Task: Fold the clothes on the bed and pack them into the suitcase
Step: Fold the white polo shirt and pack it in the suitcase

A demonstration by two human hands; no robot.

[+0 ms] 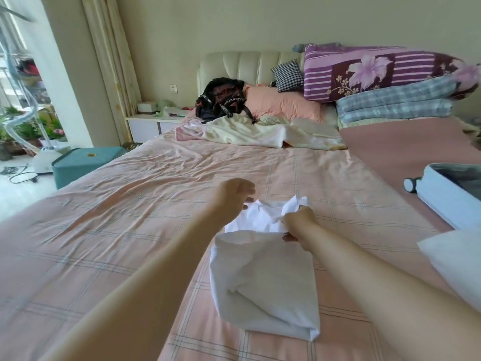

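A white garment [263, 280] lies partly folded on the pink checked bed sheet [125, 217] in the middle of the view. My right hand [298, 225] pinches its far crumpled end and lifts it a little. Just left of that end, my left hand [235, 195] hovers with relaxed fingers and holds nothing. A pale blue suitcase [442, 204] lies open at the right edge of the bed, its dark inside partly in view.
A white pillow [458, 261] sits at the right, near the suitcase. Rumpled cream and pink bedding [250, 134], a black bag [223, 100], a peach pillow and stacked quilts crowd the headboard end. A teal stool [83, 162] stands on the floor to the left.
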